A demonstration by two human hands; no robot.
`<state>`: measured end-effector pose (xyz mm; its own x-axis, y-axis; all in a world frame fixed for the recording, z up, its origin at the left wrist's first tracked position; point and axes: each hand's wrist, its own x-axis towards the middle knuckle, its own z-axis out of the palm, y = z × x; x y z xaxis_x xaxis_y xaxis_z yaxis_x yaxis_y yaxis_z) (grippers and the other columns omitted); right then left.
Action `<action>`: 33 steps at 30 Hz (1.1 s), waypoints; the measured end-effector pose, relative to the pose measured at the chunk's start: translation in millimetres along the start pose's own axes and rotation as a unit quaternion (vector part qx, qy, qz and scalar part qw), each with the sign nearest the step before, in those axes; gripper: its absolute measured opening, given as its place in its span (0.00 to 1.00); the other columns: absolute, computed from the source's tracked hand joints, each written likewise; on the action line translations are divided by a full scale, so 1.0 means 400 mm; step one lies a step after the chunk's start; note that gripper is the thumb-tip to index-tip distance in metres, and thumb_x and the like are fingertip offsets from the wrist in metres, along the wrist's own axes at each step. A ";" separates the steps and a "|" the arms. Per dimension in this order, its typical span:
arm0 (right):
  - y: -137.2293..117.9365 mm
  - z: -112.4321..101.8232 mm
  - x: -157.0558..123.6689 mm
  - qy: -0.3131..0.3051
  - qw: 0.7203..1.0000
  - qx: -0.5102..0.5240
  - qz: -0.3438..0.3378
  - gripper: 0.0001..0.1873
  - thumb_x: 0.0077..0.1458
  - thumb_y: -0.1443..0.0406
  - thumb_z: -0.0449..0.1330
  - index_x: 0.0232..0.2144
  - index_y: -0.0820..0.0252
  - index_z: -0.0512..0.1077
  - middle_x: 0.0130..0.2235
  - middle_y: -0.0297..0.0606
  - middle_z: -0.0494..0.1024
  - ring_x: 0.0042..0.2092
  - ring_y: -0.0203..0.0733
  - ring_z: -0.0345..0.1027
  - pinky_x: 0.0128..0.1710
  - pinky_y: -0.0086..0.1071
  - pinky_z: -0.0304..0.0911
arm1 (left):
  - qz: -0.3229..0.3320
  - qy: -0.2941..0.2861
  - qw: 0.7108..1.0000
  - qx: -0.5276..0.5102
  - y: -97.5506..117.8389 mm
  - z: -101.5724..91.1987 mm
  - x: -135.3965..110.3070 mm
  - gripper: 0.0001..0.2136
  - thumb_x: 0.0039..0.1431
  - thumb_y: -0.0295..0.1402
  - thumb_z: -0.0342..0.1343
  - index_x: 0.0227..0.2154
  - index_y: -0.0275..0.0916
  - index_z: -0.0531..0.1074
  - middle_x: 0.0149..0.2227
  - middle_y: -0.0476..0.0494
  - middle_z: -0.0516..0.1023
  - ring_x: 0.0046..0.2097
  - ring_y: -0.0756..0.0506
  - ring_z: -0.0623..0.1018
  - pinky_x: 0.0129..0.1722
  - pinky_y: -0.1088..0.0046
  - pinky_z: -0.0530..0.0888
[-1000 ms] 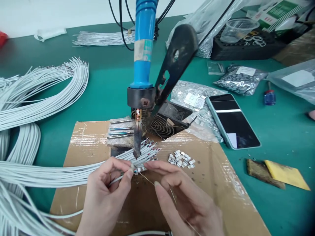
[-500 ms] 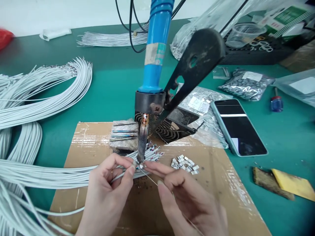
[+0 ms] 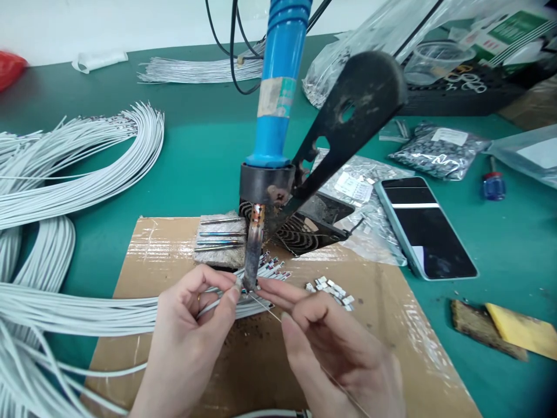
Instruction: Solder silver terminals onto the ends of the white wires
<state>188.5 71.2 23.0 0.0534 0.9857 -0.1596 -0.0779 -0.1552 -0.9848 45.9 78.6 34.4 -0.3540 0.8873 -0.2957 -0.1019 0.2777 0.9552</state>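
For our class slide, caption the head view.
Left hand holds a white wire, right hand a thin metal strand, under the soldering iron.

The white wires (image 3: 87, 174) have a smooth plastic coat. The thin wire (image 3: 267, 307) is bare, shiny metal. The iron (image 3: 278, 87) has a smooth blue plastic handle and a dull, burnt metal tip. Its black metal stand (image 3: 352, 110) looks rough and spotty. The brown cardboard (image 3: 391, 331) shines under clear tape. The green table (image 3: 195, 151) looks matt. The phone (image 3: 429, 232) is glossy glass.
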 end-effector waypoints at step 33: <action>-0.005 0.002 -0.005 0.018 0.999 -0.025 -0.011 0.14 0.62 0.65 0.64 0.23 0.52 0.72 0.47 0.38 0.88 0.49 0.49 0.85 0.50 0.33 0.78 | -0.007 -0.008 1.000 -0.020 -0.019 -0.012 -0.014 0.07 0.57 0.29 0.68 0.25 0.37 0.79 0.33 0.45 0.85 0.28 0.53 0.78 0.28 0.85 0.72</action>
<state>187.7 69.8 25.4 0.0909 0.9860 -0.1401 -0.0269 -0.1382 -0.9900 44.0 69.8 28.7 -0.3368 0.8895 -0.3088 -0.1445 0.2753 0.9504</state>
